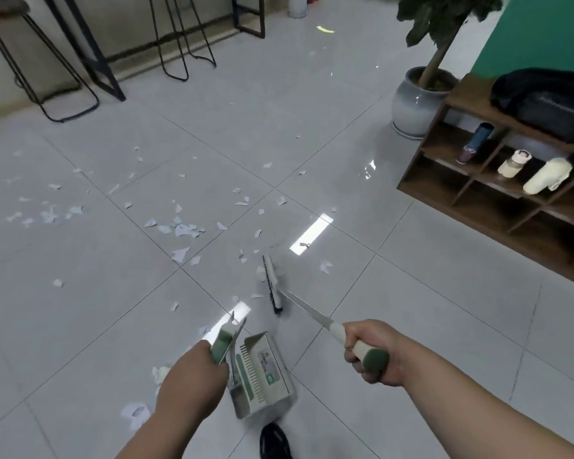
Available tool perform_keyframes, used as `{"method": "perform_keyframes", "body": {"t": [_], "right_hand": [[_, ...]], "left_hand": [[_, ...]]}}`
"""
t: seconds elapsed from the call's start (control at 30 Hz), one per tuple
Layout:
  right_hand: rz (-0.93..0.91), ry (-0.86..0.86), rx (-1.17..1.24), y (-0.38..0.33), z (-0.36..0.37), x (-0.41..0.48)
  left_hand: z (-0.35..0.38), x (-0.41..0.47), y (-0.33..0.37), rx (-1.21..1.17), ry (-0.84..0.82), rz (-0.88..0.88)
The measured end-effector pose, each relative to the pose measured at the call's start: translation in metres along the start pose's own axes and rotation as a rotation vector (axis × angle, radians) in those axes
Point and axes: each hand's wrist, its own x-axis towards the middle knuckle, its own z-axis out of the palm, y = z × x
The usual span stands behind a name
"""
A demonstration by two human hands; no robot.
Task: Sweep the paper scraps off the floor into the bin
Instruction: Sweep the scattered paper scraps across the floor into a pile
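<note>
Ahead and left of the broom head, whose long axis runs away from us, lie the paper scraps, while our right hand grips the broom handle and our left hand, nearer them, grips the dustpan by its handle.

A bar stool with thin black legs stands at the far left, beside the dark slanted leg of a desk. At the right, a leafy plant grows from a pale glazed pot, set against a green wall. Just beside the pot is a brown wooden shelf with open compartments. A black bag lies on top of it. Inside lie a blue bottle, a small cream bottle and a larger cream one.
</note>
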Motion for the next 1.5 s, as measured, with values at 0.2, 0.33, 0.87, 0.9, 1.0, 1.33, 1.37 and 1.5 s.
{"method": "perform_keyframes", "body": {"t": [0.2,0.33,0.87,0.9,1.0,1.33,1.37,1.5], "right_hand": [[-0.061,0.241,-0.162,-0.047,0.01,0.028],[-0.043,0.314,-0.27,-0.075,0.024,0.06],[0.046,-0.092,-0.433,-0.036,0.192,0.072],[0.053,-0.124,-0.434,-0.038,0.2,0.066],[0.081,-0.181,-0.375,-0.047,0.217,0.053],[0.028,-0.176,-0.271,-0.05,0.182,0.026],[0.013,-0.151,-0.248,-0.05,0.172,0.023],[-0.037,-0.028,-0.151,-0.045,0.127,0.006]], "left_hand": [[-0.018,0.02,-0.033,-0.048,-0.017,-0.052],[-0.025,0.032,-0.056,-0.06,0.01,-0.097],[-0.037,0.025,-0.123,-0.141,0.039,-0.226],[-0.038,0.023,-0.124,-0.148,0.037,-0.228],[-0.041,0.018,-0.126,-0.157,0.031,-0.231],[-0.045,0.02,-0.109,-0.15,0.047,-0.15],[-0.045,0.022,-0.102,-0.14,0.04,-0.132],[-0.04,0.03,-0.068,-0.082,0.019,-0.035]]}}
